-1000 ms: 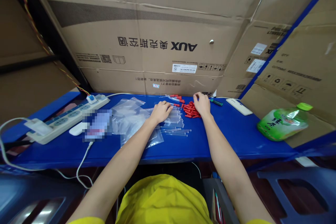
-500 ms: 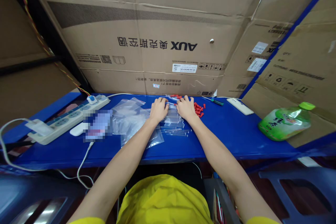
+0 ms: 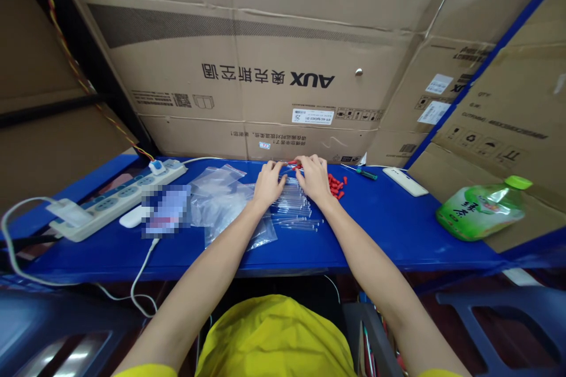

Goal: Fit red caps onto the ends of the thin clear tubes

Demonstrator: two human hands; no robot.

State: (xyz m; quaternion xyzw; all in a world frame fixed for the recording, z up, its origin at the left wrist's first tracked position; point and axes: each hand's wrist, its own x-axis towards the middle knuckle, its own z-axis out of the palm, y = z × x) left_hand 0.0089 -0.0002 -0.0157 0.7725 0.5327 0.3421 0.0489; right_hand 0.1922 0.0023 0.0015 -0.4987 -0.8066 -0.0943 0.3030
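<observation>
A pile of thin clear dropper tubes (image 3: 290, 200) lies on the blue table between my forearms. My left hand (image 3: 268, 184) is at the far left end of the pile, fingers curled and pinched on what looks like a clear tube. Across the gap, my right hand (image 3: 315, 175) has its fingers bent round a small red rubber bulb at the tube's end; the fingertips partly hide it. Loose red rubber bulbs (image 3: 336, 185) are scattered just right of my right hand. More red pieces show behind the fingers.
Clear plastic bags (image 3: 221, 203) spread left of my left hand. Farther left are a power strip (image 3: 117, 197) and a white cable. A green-handled screwdriver (image 3: 366, 174), a white flat bar (image 3: 404, 181) and a green bottle (image 3: 481, 209) lie to the right. Cardboard walls stand behind.
My right hand has shifted slightly away from me and its fingers have drawn in towards the left hand. The left hand has stayed nearly in place. The view has shifted a little.
</observation>
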